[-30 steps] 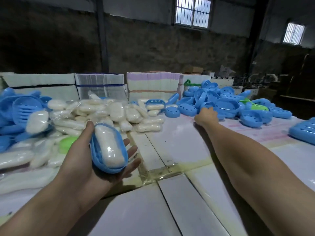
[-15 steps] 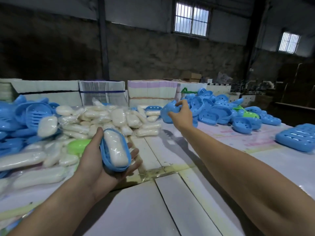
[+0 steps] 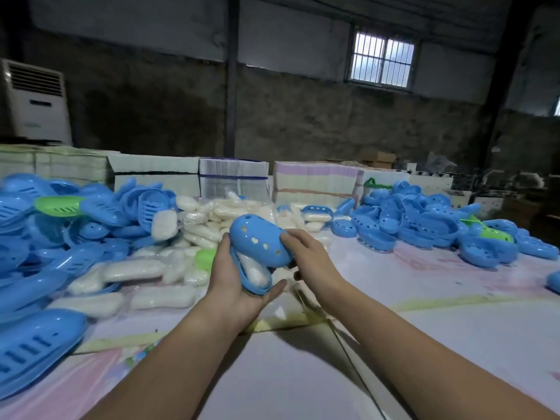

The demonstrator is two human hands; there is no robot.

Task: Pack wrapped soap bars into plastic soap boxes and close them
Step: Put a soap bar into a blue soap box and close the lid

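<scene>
The right hand has brought a blue lid from the far pile, gripping it over the soap-filled base cupped in the left hand. Closing likely comes next.

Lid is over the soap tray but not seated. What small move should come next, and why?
Probably lower the blue lid with the right hand until it seats on the blue tray. The left hand cradles the tray, the wrapped soap bar already lies inside, and the lid is tilted with its near end raised.
</scene>
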